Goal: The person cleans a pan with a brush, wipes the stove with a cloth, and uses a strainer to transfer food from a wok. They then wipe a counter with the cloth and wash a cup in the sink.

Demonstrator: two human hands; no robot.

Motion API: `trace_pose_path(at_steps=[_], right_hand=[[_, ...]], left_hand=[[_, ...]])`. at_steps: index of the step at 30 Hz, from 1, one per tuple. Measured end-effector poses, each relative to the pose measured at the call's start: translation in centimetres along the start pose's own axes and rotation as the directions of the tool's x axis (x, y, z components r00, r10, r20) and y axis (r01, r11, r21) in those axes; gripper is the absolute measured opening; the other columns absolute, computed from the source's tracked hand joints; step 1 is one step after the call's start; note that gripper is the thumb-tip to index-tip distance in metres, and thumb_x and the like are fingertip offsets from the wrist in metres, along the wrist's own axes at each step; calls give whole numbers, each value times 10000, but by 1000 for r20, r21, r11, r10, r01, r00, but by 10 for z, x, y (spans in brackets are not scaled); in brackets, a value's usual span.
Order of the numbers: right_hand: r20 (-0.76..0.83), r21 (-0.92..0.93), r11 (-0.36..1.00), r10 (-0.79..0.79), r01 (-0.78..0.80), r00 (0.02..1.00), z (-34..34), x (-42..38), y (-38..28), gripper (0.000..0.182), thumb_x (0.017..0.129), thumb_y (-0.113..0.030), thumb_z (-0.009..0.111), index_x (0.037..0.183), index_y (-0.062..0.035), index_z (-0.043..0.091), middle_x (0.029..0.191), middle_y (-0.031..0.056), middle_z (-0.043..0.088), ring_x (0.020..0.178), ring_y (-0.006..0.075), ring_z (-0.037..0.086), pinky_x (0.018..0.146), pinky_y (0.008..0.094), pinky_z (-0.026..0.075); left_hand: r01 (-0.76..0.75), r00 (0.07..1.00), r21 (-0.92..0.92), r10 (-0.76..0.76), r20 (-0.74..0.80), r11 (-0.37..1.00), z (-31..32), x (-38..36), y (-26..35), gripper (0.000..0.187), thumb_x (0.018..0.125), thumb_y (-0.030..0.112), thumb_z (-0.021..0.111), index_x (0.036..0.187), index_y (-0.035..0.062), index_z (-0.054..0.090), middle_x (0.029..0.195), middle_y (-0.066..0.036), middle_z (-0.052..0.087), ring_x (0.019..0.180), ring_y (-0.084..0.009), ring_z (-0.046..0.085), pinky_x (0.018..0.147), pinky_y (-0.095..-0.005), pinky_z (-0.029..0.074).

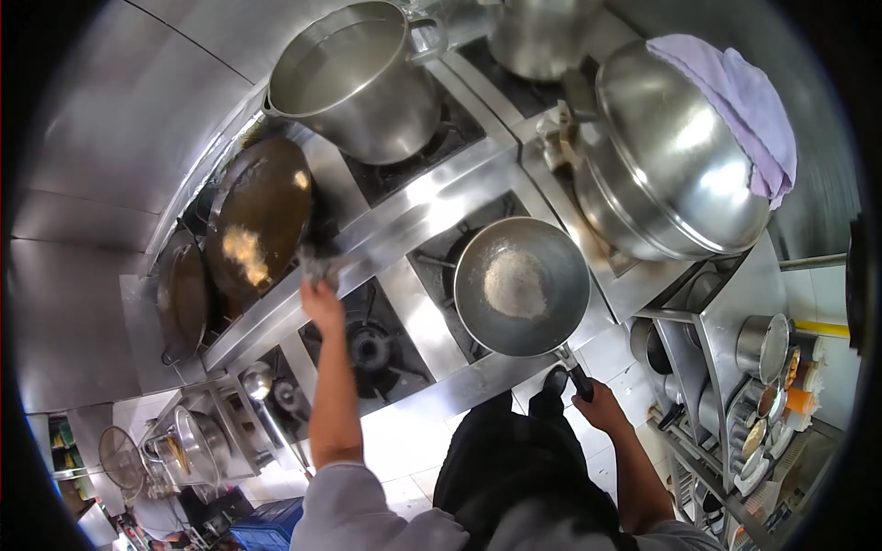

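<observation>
My right hand is wrapped around the black handle of a deep grey frying pan over a burner at the front of the stove. A whitish, foamy-looking patch covers the middle of the pan's inside. My left hand reaches forward over the stove, its fingers closed at a small grey, motion-blurred thing that I cannot make out. Just beyond it leans a large dark round pan with shiny highlights. Nearest below my left hand is a burner with a black grate.
A tall steel stockpot holding liquid stands on the back burner. To the right is a big domed steel vessel with a lilac cloth over it. Shelves with pots stand at right; a ladle lies at the stove's left.
</observation>
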State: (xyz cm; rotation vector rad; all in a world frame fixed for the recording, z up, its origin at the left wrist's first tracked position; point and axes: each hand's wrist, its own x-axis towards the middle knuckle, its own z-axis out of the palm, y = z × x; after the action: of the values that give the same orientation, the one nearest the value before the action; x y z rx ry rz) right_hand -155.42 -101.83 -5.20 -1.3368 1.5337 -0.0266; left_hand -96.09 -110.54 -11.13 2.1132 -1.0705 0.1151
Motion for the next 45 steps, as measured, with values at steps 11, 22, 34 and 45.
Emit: trace_pose_path(at_steps=[11,22,34,45], right_hand=[[-41,-20,1000,17,-18,999,3,-3,1,286,801,-241,714,867,3,580,676,133,581,633,263,566,612,396,457],[45,199,980,12,-21,999,22,1,11,185,846,-190,679,849,-47,562,584,-4,526,460,79,494,451,262,401],[-24,78,997,-24,26,999,7,-4,7,283,825,-273,686,859,-12,582,697,136,593,678,261,595,661,391,467],[-63,28,999,-43,45,997,3,-9,0,342,815,-311,685,948,-10,591,765,192,632,740,350,629,694,427,484]], left_hand=[[82,996,205,-85,7,975,149,149,114,535,790,97,539,1313,-9,508,1389,-226,485,1260,-375,482,1068,-454,361],[-258,883,-97,276,380,961,99,121,100,488,741,-50,456,1205,41,572,1246,-240,568,1196,-410,514,1035,-419,397],[-642,605,-294,703,374,708,132,31,181,645,668,-95,541,1287,81,573,1328,-188,555,1247,-358,512,1070,-455,376],[-673,492,-393,776,395,626,202,47,262,475,683,-35,604,1147,67,602,1105,-180,605,1062,-363,580,957,-435,455]])
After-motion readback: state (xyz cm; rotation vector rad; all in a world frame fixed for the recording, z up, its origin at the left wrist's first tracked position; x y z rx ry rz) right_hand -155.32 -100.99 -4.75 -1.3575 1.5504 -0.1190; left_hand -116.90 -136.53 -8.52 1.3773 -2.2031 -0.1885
